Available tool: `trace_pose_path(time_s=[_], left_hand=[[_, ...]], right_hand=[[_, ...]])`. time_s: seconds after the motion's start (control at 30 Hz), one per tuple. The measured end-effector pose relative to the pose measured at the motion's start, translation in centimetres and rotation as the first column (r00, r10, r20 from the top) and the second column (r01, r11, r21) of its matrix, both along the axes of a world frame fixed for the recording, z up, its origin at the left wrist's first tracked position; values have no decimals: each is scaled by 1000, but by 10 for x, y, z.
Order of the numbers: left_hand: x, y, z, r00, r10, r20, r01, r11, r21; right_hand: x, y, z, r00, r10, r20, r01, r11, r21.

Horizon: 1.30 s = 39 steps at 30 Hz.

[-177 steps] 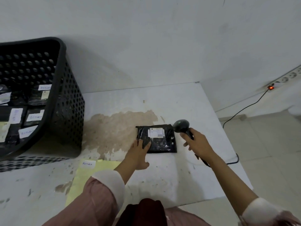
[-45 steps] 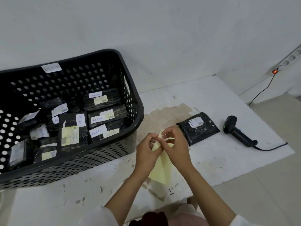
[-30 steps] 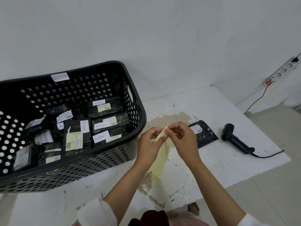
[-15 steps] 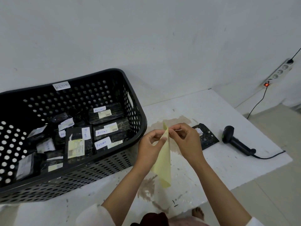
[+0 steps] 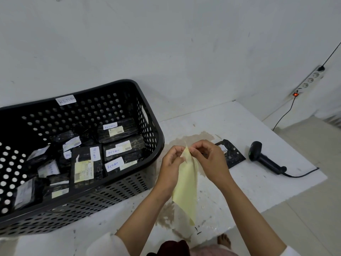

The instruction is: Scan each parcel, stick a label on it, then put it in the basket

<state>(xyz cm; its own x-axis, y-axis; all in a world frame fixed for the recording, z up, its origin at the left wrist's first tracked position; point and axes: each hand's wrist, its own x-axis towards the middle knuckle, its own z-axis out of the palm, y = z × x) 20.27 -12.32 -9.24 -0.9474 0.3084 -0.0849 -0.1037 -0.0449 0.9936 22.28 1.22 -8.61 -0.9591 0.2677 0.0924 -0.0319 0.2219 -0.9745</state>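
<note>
Evidently the black perforated plastic basket [image 5: 155, 145] sat at the nine o'clock side of the white, stained worktop [image 5: 249, 183] so that finished parcels could be dropped in with a short reach; it already held many black plastic-wrapped parcels with white handwritten "RETURN" labels [image 5: 113, 164].

At the centre, both hands were raised above the worktop, close together. The left hand [image 5: 170, 163] pinched the top corner of a pale yellow backing sheet [image 5: 185, 183], which hung down towards six o'clock, probably to steady it. The right hand [image 5: 209, 158] had its thumb and fingertips pressed together at that same corner, apparently picking a label free; whether a label had actually come loose was too small to tell.

Just behind the right hand, towards two o'clock, the flat black plastic parcel [image 5: 232, 154] lay on the worktop, partly hidden, within easy reach for labelling. It was not yet in the basket.

At three o'clock the black handheld barcode scanner [image 5: 263, 159] lay on its side, untouched, its cable trailing off the edge, which suggested scanning was finished for this parcel.
</note>
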Motion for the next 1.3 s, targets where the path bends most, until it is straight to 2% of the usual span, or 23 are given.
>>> trace_pose_path(time_s=[0.13, 0.37, 0.53, 0.9, 1.0, 1.1, 1.17, 1.3], left_hand=[[1, 1, 2, 1000, -11, 27, 11, 1000, 15], [0, 0, 6, 990, 52, -133, -47, 998, 42], [3, 0, 9, 979, 69, -191, -60, 997, 53], [9, 1, 11, 976, 73, -207, -78, 997, -16], [12, 2, 10, 980, 69, -189, -77, 996, -37], [16, 4, 12, 986, 75, -152, -86, 994, -65], [17, 5, 14, 992, 60, -111, -68, 995, -73], [18, 6, 13, 994, 60, -92, -67, 995, -76]], right_hand=[[2, 0, 3, 1000, 1, -21, -1, 1000, -2], [6, -2, 7, 993, 20, -117, -15, 999, 46], [9, -3, 12, 983, 31, -182, -13, 995, 98], [15, -1, 14, 978, 16, -206, 35, 970, 240], [14, -1, 14, 990, -13, -140, 33, 989, 146], [11, 2, 14, 1000, 1, -13, -2, 998, -55], [12, 3, 13, 999, 24, 34, -17, 979, -201], [13, 2, 10, 996, 8, 86, 27, 920, -392]])
